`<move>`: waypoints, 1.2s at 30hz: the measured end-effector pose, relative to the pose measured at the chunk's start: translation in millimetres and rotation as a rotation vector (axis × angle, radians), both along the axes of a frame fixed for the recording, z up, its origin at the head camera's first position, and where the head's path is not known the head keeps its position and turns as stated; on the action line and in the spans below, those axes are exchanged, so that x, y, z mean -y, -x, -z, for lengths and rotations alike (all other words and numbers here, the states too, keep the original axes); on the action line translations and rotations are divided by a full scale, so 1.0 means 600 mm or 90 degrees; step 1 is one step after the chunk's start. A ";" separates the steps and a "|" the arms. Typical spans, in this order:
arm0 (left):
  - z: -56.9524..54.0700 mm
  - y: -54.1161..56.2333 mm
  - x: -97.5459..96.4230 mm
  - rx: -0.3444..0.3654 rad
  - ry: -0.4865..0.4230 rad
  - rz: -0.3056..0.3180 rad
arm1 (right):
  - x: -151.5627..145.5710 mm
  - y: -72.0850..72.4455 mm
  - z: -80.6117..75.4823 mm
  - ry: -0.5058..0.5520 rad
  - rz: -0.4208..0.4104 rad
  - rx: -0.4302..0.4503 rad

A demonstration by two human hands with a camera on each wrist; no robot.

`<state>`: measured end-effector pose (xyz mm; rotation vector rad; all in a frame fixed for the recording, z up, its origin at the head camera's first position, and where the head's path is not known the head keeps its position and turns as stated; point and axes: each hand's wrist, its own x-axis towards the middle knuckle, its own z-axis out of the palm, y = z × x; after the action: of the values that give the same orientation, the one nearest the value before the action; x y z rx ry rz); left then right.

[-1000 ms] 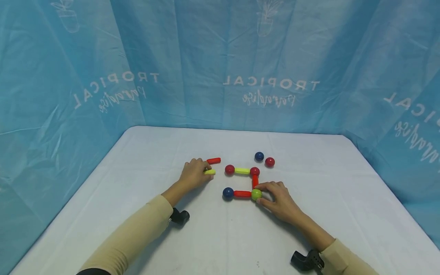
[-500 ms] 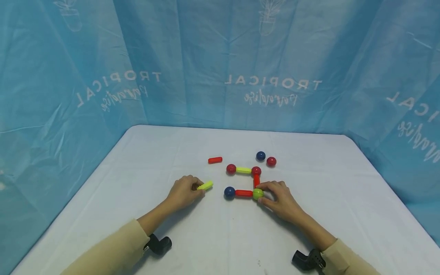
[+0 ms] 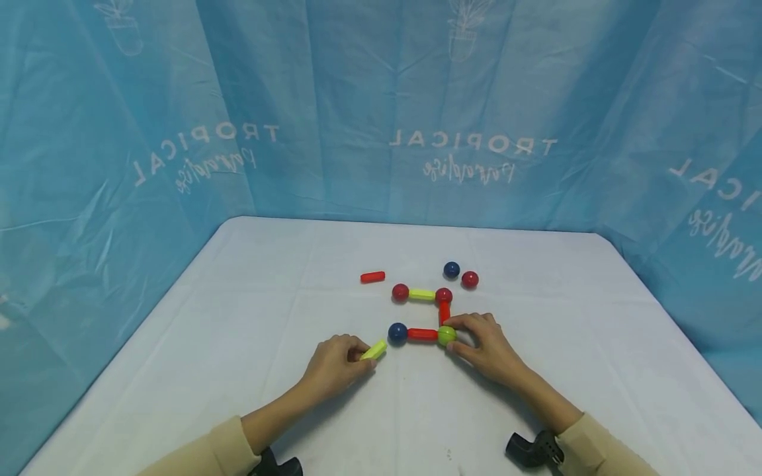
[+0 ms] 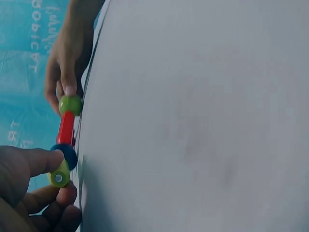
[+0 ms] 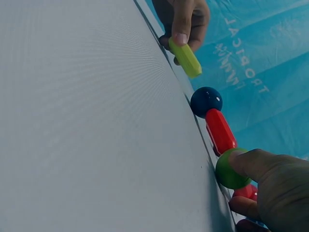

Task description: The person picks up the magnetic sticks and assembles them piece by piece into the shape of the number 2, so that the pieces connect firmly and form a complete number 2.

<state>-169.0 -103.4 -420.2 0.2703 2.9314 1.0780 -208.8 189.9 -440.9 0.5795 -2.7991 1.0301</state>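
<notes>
Already a three-rod chain (image 3: pixel 422 335) is linked, the right hand (image 3: pixel 483 345) gripping its green ball (image 3: pixel 446 335); left of that ball, the left hand (image 3: pixel 335 365) pinches an unjoined yellow rod (image 3: pixel 375 350).

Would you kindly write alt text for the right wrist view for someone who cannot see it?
The right hand holds a green ball joined by a red stick to a blue ball. Farther off, the left hand pinches a yellow stick, near but not touching the blue ball. White tabletop and blue curtain surround them.
</notes>
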 end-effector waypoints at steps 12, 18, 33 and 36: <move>0.008 -0.003 -0.017 -0.036 -0.029 -0.001 | 0.000 -0.001 -0.001 0.003 0.005 0.004; 0.007 -0.002 -0.026 -0.036 -0.016 -0.006 | 0.000 -0.001 0.001 0.004 0.005 -0.001; 0.008 0.009 -0.002 0.071 -0.036 0.105 | 0.000 -0.001 -0.001 0.001 0.004 0.011; 0.007 0.015 0.009 0.086 -0.041 0.144 | 0.001 -0.002 -0.002 -0.001 0.007 0.015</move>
<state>-177.9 -109.0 -424.6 0.4952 2.6731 1.1110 -207.7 189.5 -439.5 0.5545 -2.8202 1.0402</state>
